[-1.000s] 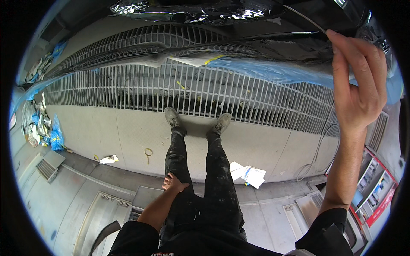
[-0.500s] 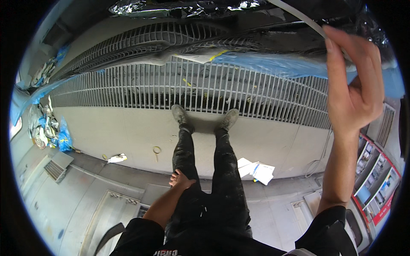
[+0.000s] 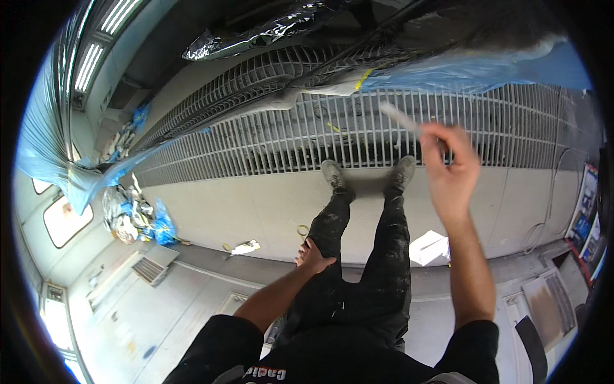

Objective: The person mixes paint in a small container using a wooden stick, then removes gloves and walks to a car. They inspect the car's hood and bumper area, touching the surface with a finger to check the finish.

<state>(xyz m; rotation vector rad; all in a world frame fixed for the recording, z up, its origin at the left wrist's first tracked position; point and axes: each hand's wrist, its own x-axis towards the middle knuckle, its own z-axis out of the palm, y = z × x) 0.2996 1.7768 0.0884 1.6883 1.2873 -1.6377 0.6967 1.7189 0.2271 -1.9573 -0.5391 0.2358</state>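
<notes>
Your right hand [image 3: 454, 180] is hanging in the air over the slatted floor grating [image 3: 256, 151], its fingers curling inward and its thumb and fingertips pinching one end of a pale, narrow strip [image 3: 400, 118]. The strip is pointing forward and to your left, its far end standing free above the slats; motion blur is hiding its exact edges. Your left hand [image 3: 313, 258] is resting on the left leg of your black trousers [image 3: 320, 301], partly open, its fingers bending around the cloth and gripping nothing else that is showing. Ahead of the strip, blue plastic sheeting [image 3: 448, 74] is draping below dark glossy film. White papers [image 3: 428, 248] are lying on the floor beside your right leg.
</notes>
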